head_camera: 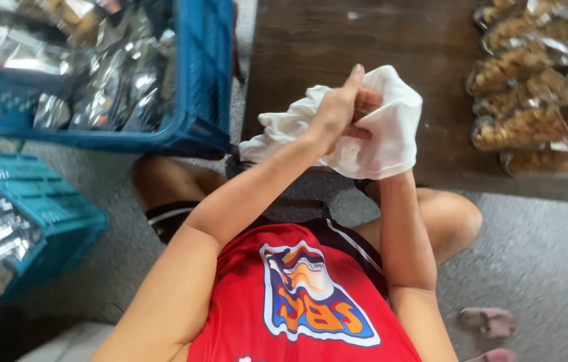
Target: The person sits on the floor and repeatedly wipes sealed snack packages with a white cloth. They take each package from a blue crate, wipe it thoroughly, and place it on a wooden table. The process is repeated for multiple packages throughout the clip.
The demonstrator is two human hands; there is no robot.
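Note:
A white cloth (391, 134), perhaps a glove, is bunched in front of me over the edge of a dark wooden table (378, 40). My left hand (337, 110) grips the cloth from the left, thumb pointing up and fingers curled into the fabric. The cloth covers my right hand (396, 181) down to the wrist, so its fingers are hidden. I sit on the floor in a red jersey, knees bent on either side.
A blue crate (197, 127) of silver foil packets stands at top left, a teal crate (63, 221) of similar packets at left. Clear bags of brown snacks (532, 94) lie on the table at right. Pink slippers (488, 322) rest on the grey floor.

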